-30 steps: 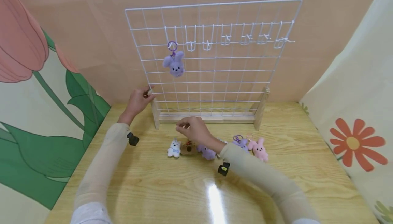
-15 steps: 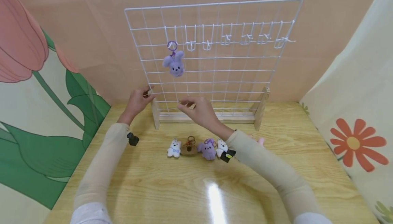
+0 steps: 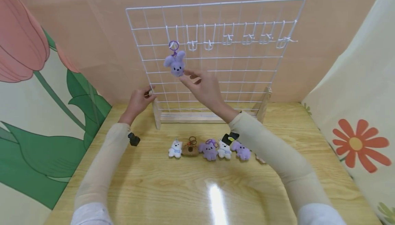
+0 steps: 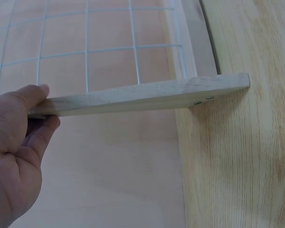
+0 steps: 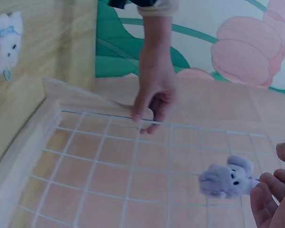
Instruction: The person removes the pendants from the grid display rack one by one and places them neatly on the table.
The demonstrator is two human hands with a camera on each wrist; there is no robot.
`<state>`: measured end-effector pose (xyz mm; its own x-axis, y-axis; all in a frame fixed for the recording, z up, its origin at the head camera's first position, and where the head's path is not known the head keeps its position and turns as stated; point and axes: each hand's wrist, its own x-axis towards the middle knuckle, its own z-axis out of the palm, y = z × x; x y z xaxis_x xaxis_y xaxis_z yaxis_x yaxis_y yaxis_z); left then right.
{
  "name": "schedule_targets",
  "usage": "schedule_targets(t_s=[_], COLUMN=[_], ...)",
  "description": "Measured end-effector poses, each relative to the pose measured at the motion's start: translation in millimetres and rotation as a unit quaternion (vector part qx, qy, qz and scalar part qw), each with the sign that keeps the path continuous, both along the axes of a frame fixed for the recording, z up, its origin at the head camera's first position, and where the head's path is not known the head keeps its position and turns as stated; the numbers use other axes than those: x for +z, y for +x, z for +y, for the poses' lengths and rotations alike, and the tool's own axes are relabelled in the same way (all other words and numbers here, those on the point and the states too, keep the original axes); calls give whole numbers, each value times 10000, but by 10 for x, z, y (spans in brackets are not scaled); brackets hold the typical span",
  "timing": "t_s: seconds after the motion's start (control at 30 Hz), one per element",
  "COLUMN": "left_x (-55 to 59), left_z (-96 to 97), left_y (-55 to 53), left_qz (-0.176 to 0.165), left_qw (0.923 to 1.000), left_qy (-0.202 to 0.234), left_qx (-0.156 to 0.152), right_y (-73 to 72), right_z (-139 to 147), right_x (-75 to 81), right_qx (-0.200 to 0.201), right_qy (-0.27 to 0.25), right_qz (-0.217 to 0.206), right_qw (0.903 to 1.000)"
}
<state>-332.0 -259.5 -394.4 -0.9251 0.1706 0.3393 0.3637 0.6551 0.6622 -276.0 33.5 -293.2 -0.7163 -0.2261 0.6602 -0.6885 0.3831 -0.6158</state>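
Observation:
My left hand (image 3: 140, 102) pinches the end of the wooden side support (image 4: 133, 97) at the left of a white wire grid rack (image 3: 213, 70). My right hand (image 3: 205, 86) is raised before the grid, thumb and fingers loosely bent, with nothing seen between them. Its fingertips overlap the lower edge of a purple plush bunny keychain (image 3: 177, 63) in the head view; whether they touch it I cannot tell. This keychain hangs by its purple ring from the leftmost white hook. In the right wrist view the bunny (image 5: 223, 180) appears beside the right fingers (image 5: 263, 202).
On the wooden table (image 3: 172, 190) lies a row of plush keychains: a white one (image 3: 175, 149), a brown one (image 3: 190, 149), a purple one (image 3: 210, 150), another white one (image 3: 224, 150) and another purple one (image 3: 242, 151). My right sleeve mostly covers a pink one (image 3: 260, 159). Bare hooks (image 3: 228, 39) line the grid.
My right hand has risen from above the row of keychains to the hanging bunny's lower edge. The left hand has stayed on the rack's support.

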Motion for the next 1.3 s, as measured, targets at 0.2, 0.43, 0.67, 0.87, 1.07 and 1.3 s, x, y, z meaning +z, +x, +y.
schedule_targets(t_s=[0.2, 0.43, 0.67, 0.87, 1.07, 1.3], left_x=[2, 14, 8, -19, -22, -22], left_z=[0, 1, -7, -19, -12, -6], left_y=[1, -3, -12, -20, -26, -33], left_qz=[37, -32, -116, -74, 99, 299], left_qw=[10000, 10000, 9999, 10000, 9999, 9995], left_qy=[-15, 18, 17, 3, -27, -30], left_qx=[-16, 22, 30, 45, 27, -13], right_y=[-105, -261, -409, -473, -506, -507], right_z=[-30, -109, -195, -261, -316, -392], right_x=[220, 375, 398, 387, 375, 377], right_qx=[-191, -459, -685, -719, -780, -975], right_qy=[-258, -571, -671, -591, -666, -756], right_qz=[-88, -269, -381, -434, -412, -183], right_qw=[9994, 9969, 9947, 9947, 9939, 9922])
